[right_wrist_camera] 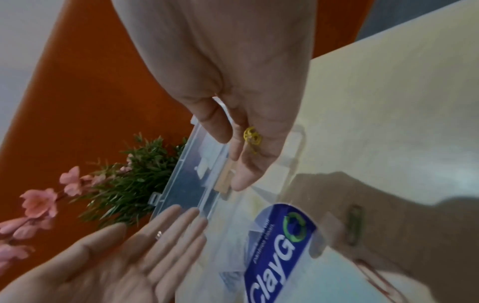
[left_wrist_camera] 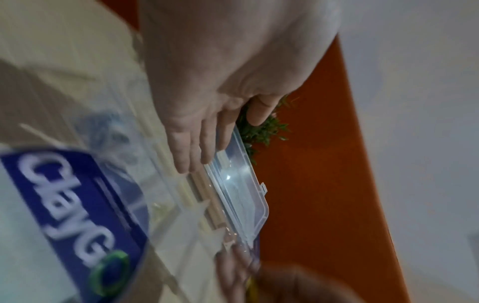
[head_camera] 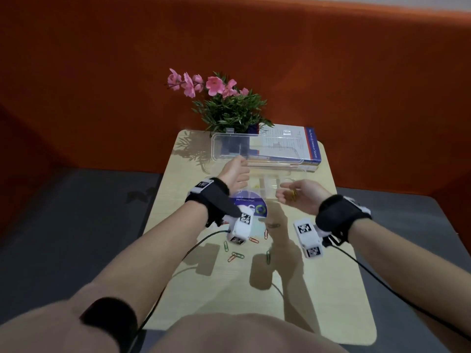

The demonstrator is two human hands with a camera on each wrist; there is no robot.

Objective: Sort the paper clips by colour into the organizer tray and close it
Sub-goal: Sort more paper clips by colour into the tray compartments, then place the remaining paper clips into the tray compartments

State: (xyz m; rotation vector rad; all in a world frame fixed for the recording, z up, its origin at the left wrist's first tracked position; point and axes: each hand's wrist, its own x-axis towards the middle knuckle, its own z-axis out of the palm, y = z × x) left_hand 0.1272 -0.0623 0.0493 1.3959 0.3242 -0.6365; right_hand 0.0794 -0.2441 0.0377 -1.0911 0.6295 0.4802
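A clear organizer tray (head_camera: pixel 280 174) lies at the back of the table with its lid (head_camera: pixel 270 151) standing upright. A few yellow clips (head_camera: pixel 255 186) show inside the tray. My left hand (head_camera: pixel 237 169) is open, with straight fingers (left_wrist_camera: pixel 207 147) against the lid's left end (left_wrist_camera: pixel 241 184). My right hand (head_camera: pixel 288 193) hovers over the tray's right part, its fingers and thumb curled around yellow paper clips (right_wrist_camera: pixel 252 139). Several green and orange clips (head_camera: pixel 235 256) lie loose on the table (head_camera: pixel 318 289) nearer to me, below both wrists.
A potted plant with pink flowers (head_camera: pixel 229 108) and a book (head_camera: pixel 300 143) stand right behind the lid. A round blue and white sticker (head_camera: pixel 251 203) is on the tabletop under the tray's near edge. An orange sofa back (head_camera: pixel 102 85) rises behind the table.
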